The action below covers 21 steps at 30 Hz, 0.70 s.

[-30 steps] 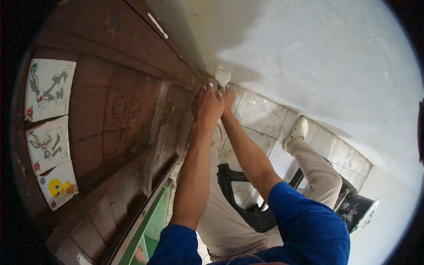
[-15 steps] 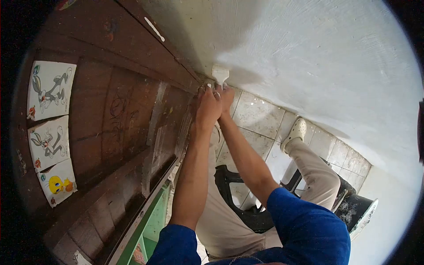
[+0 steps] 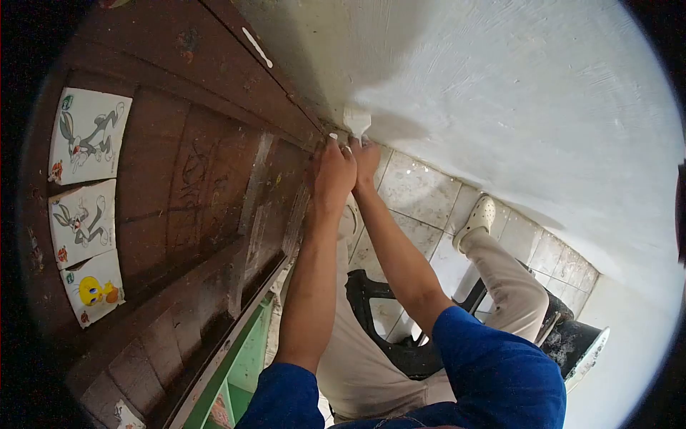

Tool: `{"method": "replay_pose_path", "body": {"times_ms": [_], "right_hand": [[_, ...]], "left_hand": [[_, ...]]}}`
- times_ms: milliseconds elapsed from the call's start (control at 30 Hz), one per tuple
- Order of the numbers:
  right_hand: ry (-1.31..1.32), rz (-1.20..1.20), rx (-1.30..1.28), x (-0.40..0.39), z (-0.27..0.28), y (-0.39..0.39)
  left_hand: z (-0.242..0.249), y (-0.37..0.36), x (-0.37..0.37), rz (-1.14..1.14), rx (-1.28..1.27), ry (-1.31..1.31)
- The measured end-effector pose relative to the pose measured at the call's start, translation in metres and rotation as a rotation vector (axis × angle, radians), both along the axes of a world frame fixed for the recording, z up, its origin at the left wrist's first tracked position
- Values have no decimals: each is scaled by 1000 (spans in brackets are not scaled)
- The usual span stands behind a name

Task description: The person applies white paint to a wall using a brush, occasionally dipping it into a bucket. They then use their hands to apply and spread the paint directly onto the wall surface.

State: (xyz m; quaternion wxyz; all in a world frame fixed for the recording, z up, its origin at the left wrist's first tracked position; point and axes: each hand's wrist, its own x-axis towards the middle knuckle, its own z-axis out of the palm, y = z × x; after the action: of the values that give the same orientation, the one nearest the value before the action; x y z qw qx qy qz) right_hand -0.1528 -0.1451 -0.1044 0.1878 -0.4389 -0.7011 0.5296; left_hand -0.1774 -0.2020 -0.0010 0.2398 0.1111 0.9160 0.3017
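Observation:
A flat paintbrush point(image 3: 356, 120), its broad end covered in white, stands up from my right hand point(image 3: 366, 159) in the corner between the wall and the brown wooden door. My right fingers are closed around its handle, and the broad end is close to the lower wall point(image 3: 500, 93). Just beside it, touching or nearly touching, my left hand point(image 3: 334, 175) is closed at the edge of the door point(image 3: 193, 164). A white spot shows at its fingertips; what it grips, if anything, is hidden.
Cartoon stickers point(image 3: 89, 136) are on the door. A black chair-like frame point(image 3: 389, 350) lies between my legs on the tiled floor point(image 3: 411, 189). To the right sits a black bucket point(image 3: 579, 347) with a pale rim. Green shelving point(image 3: 250, 354) stands below the door's edge.
The view has shifted slightly, so the door and stickers appear a little to the right and higher. Both hands and the paintbrush stay almost in place.

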Motion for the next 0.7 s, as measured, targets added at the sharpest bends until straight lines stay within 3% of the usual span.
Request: {"method": "replay_pose_path", "body": {"times_ms": [133,233,333,433,633,700], "right_hand": [[266,-68,-25,13,63,-14],[453,-118,-25,22,50,-25],[44,-76,-135,43,11,-39],[43,-94,-406,50,3,-43],[-195,-60,-477,36,-40,-19],[-163,-73,-265,21,-50,-14]], "left_hand": [[8,-1,-4,110,114,191],[28,-1,-6,186,153,247],[41,4,-6,200,102,185],[40,2,-9,199,87,136],[27,1,-10,197,151,274],[31,3,-10,201,140,259]]}}
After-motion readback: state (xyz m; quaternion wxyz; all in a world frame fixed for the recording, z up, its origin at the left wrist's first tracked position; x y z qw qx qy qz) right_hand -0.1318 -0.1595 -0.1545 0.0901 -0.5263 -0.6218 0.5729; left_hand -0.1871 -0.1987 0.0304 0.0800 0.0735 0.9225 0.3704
